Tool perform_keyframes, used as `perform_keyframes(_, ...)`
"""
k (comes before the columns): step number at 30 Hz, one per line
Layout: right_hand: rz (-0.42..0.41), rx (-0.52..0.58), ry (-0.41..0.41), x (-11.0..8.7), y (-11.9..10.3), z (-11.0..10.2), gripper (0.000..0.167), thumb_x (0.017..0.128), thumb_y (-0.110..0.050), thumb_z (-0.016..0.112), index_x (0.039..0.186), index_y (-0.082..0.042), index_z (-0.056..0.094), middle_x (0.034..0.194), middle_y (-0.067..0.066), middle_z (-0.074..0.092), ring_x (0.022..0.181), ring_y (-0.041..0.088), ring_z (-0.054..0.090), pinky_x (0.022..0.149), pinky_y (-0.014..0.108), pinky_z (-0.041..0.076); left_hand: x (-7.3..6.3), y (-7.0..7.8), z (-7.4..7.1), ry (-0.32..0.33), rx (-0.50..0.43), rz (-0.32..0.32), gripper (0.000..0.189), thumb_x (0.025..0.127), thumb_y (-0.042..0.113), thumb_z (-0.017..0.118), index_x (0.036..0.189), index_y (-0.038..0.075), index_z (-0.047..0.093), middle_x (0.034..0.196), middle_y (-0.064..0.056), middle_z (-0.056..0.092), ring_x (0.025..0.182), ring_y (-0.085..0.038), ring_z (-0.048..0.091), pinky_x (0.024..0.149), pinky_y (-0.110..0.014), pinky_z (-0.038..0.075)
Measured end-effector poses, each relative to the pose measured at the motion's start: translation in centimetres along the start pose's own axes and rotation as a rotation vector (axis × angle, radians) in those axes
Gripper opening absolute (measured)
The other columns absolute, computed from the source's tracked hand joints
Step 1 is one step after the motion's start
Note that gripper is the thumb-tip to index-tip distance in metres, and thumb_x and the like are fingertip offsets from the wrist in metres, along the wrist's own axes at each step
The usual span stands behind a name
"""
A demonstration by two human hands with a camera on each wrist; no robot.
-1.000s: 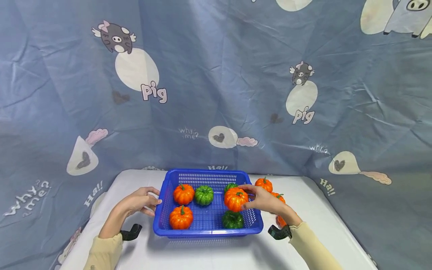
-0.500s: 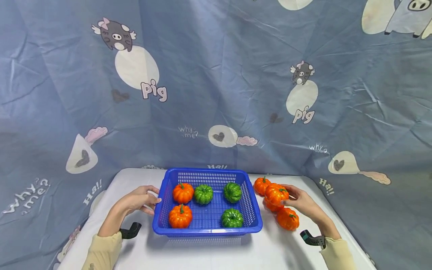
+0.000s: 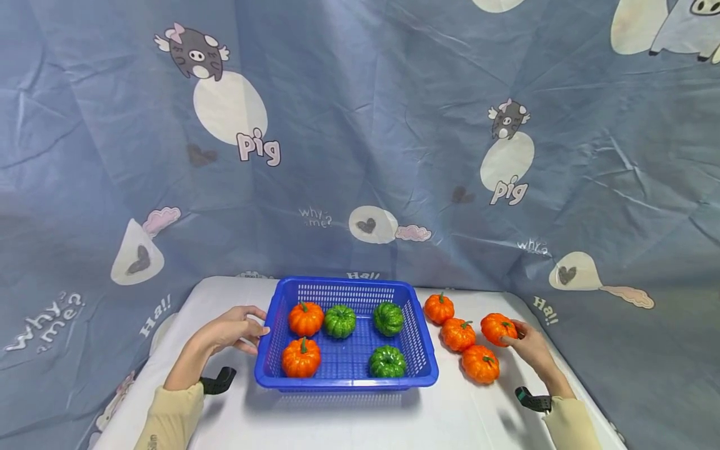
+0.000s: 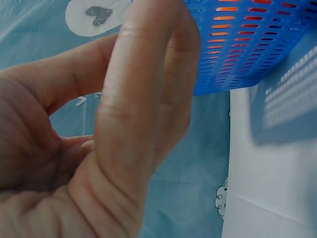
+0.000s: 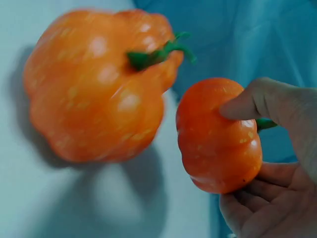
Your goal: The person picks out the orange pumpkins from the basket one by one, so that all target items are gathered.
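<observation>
My right hand (image 3: 531, 347) holds a small orange pumpkin (image 3: 498, 329) at the table's right side, thumb on one face and fingers round the other in the right wrist view. Three more orange pumpkins lie to its left: one at the back (image 3: 439, 309), a middle one (image 3: 458, 334) and a front one (image 3: 480, 364). My left hand (image 3: 233, 328) grips the left rim of a blue plastic basket (image 3: 349, 383); its fingertips are partly hidden. Inside are two orange pumpkins (image 3: 301, 358) on the left and three green pumpkins (image 3: 387, 362) at the middle and right.
A white-covered table (image 3: 337, 425) bears everything. Behind and beside it hangs a blue printed cloth (image 3: 360, 156). Each wrist wears a black strap with a camera mount (image 3: 533, 400).
My right hand has carried the orange pumpkin out of the basket, over the other orange ones, to the table's right side. My left hand stays at the basket rim.
</observation>
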State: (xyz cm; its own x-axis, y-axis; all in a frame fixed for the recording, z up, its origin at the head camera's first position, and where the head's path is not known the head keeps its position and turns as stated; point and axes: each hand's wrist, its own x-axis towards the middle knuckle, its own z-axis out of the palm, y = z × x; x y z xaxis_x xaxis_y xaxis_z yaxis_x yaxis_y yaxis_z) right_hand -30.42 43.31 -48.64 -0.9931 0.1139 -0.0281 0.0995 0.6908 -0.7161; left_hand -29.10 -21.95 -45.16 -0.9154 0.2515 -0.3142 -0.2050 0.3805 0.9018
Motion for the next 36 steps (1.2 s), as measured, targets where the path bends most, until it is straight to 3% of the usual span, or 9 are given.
perform_keyframes(6,0.057,0.026,-0.029,0.9,1.9,1.1,0.071,0.09,-0.022,0.064,0.14,0.015,0.03,0.142,0.038,0.035,0.129,0.047,0.04,0.107,0.054,0.038,0.0,-0.1,0.0,0.003,-0.002,-0.004,0.05,0.089,0.013,0.063,0.129,-0.007,0.04,0.087,-0.014,0.067,0.075,-0.022,0.067,0.066,-0.039,0.061)
perform_keyframes(15,0.091,0.07,-0.068,0.9,1.9,2.0,0.081,0.087,-0.025,0.068,0.143,0.014,0.025,0.146,0.036,0.03,0.132,0.046,0.037,0.113,0.057,0.029,0.1,-0.2,-0.1,-0.007,-0.008,-0.002,0.05,0.089,0.012,0.063,0.129,-0.008,0.04,0.087,-0.014,0.067,0.076,-0.022,0.067,0.066,-0.038,0.061)
perform_keyframes(21,0.051,0.006,-0.072,0.6,1.1,1.8,0.084,0.087,-0.024,0.067,0.143,0.017,0.02,0.146,0.04,0.027,0.135,0.051,0.03,0.113,0.058,0.028,0.0,0.0,0.0,-0.003,-0.008,-0.004,0.051,0.089,0.012,0.063,0.129,-0.008,0.04,0.088,-0.014,0.067,0.075,-0.022,0.067,0.066,-0.038,0.061)
perform_keyframes(27,-0.03,-0.026,-0.052,0.5,-2.0,1.9,0.08,0.087,-0.02,0.068,0.144,0.014,0.024,0.146,0.039,0.027,0.136,0.052,0.029,0.111,0.059,0.03,0.1,0.0,0.1,0.009,-0.004,-0.012,0.05,0.089,0.012,0.064,0.128,-0.008,0.041,0.088,-0.014,0.067,0.075,-0.022,0.067,0.066,-0.038,0.061)
perform_keyframes(30,-0.109,-0.013,-0.039,0.4,-3.9,2.2,0.075,0.086,-0.02,0.071,0.142,0.012,0.031,0.144,0.036,0.035,0.133,0.051,0.037,0.109,0.058,0.035,0.1,-0.1,0.1,0.015,-0.003,-0.01,0.049,0.089,0.012,0.063,0.128,-0.008,0.041,0.088,-0.014,0.067,0.075,-0.022,0.067,0.065,-0.037,0.061)
perform_keyframes(36,-0.271,0.058,-0.07,0.0,-7.9,3.2,0.067,0.085,-0.015,0.072,0.14,0.007,0.04,0.141,0.031,0.044,0.132,0.047,0.041,0.11,0.056,0.033,0.2,-0.1,0.0,0.013,-0.008,-0.007,0.05,0.088,0.012,0.063,0.128,-0.008,0.041,0.088,-0.014,0.067,0.075,-0.022,0.067,0.066,-0.038,0.061)
